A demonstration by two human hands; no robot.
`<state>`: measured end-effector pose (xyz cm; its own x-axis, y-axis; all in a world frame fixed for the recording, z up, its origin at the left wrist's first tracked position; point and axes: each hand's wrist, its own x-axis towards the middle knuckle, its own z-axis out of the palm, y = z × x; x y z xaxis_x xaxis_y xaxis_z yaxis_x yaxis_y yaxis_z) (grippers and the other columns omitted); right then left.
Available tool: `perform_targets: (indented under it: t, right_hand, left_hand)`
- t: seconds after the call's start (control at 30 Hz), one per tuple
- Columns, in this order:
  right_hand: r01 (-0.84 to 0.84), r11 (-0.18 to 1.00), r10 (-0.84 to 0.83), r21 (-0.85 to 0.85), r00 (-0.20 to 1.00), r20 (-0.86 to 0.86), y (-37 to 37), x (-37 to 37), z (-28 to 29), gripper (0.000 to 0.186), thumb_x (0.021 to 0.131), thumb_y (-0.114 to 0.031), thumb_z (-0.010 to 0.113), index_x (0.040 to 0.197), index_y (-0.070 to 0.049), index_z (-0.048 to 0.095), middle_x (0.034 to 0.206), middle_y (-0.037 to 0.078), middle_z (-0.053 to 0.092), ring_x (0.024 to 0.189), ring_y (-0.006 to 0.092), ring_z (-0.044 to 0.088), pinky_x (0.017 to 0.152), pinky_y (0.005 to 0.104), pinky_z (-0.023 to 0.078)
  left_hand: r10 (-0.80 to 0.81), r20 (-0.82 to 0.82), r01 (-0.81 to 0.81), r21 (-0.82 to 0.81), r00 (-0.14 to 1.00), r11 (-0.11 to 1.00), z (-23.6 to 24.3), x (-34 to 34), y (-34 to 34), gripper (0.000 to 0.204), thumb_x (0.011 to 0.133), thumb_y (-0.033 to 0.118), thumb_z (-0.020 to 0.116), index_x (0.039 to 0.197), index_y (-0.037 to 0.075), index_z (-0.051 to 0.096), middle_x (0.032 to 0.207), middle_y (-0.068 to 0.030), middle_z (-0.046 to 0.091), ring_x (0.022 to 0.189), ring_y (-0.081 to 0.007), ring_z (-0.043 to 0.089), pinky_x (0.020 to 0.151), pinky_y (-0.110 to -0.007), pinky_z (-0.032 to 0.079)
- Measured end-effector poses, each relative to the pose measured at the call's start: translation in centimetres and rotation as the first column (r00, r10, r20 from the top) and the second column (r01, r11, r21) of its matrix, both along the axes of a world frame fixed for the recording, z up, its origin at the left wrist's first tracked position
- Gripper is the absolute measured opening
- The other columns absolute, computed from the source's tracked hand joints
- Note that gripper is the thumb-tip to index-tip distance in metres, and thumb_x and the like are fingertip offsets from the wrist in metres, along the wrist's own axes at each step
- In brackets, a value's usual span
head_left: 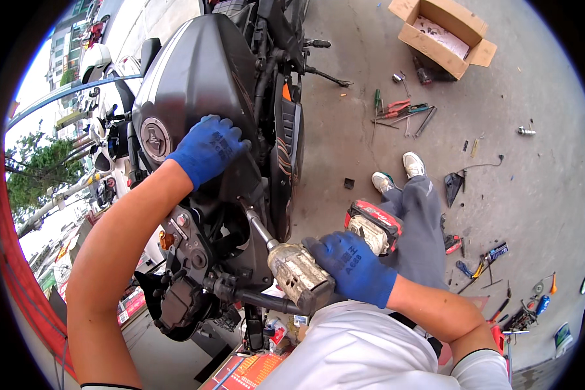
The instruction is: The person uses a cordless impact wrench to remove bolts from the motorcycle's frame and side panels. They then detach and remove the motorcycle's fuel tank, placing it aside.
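I have my right hand grasping a cordless impact wrench, its socket extension angled to the motorcycle near the black fuel tank. My left hand rests partly curled on the tank; whether it grips, I cannot tell.

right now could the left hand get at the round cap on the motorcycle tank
Probably yes: the left hand appears to rest on the tank, close beside the round cap. No tool shows in that hand, and the cap's face looks uncovered.
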<state>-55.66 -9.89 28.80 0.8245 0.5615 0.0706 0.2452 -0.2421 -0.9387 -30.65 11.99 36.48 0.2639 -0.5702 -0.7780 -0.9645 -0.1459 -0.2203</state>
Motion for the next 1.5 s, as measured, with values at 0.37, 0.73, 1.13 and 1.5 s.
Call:
perform_targets:
  t: [0.37, 0.73, 1.13, 1.5]
  right_hand:
    - [-0.033, 0.998, 0.031, -0.048, 0.999, -0.033, 0.6, -1.2, 0.2, 0.049, 0.079, -0.018, 0.057, 0.123, 0.000, 0.047, 0.090, 0.012, 0.057, 0.087, 0.0271, 0.057, 0.078, 0.0399, 0.044]
    - [0.112, 0.992, -0.121, -0.058, 0.975, -0.187, 3.8, -6.0, -0.2, 0.049, 0.078, -0.022, 0.062, 0.123, -0.005, 0.051, 0.094, 0.011, 0.060, 0.086, 0.0270, 0.059, 0.074, 0.0400, 0.046]
    - [0.216, 0.966, -0.168, 0.141, 0.942, -0.289, 3.3, -5.5, 0.0, 0.054, 0.078, -0.028, 0.064, 0.123, -0.003, 0.049, 0.093, 0.012, 0.061, 0.088, 0.0272, 0.060, 0.076, 0.0389, 0.046]
    - [0.254, 0.956, -0.213, 0.147, 0.946, -0.246, 3.0, -5.0, 0.1, 0.053, 0.076, -0.024, 0.066, 0.123, -0.003, 0.052, 0.089, 0.012, 0.060, 0.083, 0.0280, 0.059, 0.074, 0.0394, 0.046]
  left_hand:
    - [-0.283, -0.177, 0.298, 0.060, 0.943, 0.953, -2.5, -0.1, -2.5, 0.013, 0.079, 0.015, 0.055, 0.090, 0.014, 0.062, 0.092, -0.0021, 0.058, 0.094, -0.0200, 0.056, 0.083, -0.032, 0.043]
    - [-0.394, -0.257, 0.433, 0.115, 0.883, 0.894, -5.3, -2.9, -0.2, 0.015, 0.080, 0.013, 0.055, 0.091, 0.010, 0.066, 0.096, -0.0022, 0.061, 0.097, -0.0198, 0.057, 0.086, -0.030, 0.042]
    - [-0.452, -0.370, 0.502, 0.047, 0.812, 0.864, -5.4, -3.2, 0.3, 0.021, 0.075, 0.019, 0.062, 0.095, 0.012, 0.067, 0.103, -0.0031, 0.058, 0.103, -0.0207, 0.053, 0.088, -0.033, 0.041]
    - [-0.384, -0.383, 0.461, 0.131, 0.840, 0.878, -4.4, -1.9, -0.8, 0.022, 0.073, 0.025, 0.064, 0.091, 0.013, 0.068, 0.105, -0.0021, 0.058, 0.103, -0.0192, 0.054, 0.087, -0.031, 0.041]
